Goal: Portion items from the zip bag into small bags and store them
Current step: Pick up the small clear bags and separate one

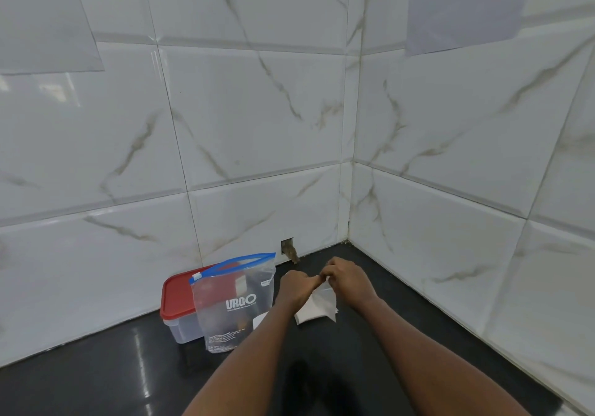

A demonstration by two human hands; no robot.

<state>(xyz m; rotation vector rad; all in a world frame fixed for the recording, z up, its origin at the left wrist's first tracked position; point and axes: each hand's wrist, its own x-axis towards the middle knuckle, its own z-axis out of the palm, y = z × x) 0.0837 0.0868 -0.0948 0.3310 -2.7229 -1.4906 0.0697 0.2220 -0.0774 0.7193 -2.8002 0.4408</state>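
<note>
A clear zip bag (pixel 233 303) with a blue slider and white "URGO" print stands upright on the black counter, leaning against a clear box with a red lid (pixel 176 299). To its right, my left hand (pixel 294 288) and my right hand (pixel 346 279) meet above the counter, both pinching the top edge of a small clear bag (pixel 323 296). Under that bag lies a small stack of white flat bags (pixel 310 314). What is inside the zip bag is hard to make out.
The black counter (pixel 112 383) runs into a corner of white marble-look tiled walls. A small hole (pixel 288 250) shows in the wall just behind my hands. Paper sheets (pixel 463 7) hang on the walls high up.
</note>
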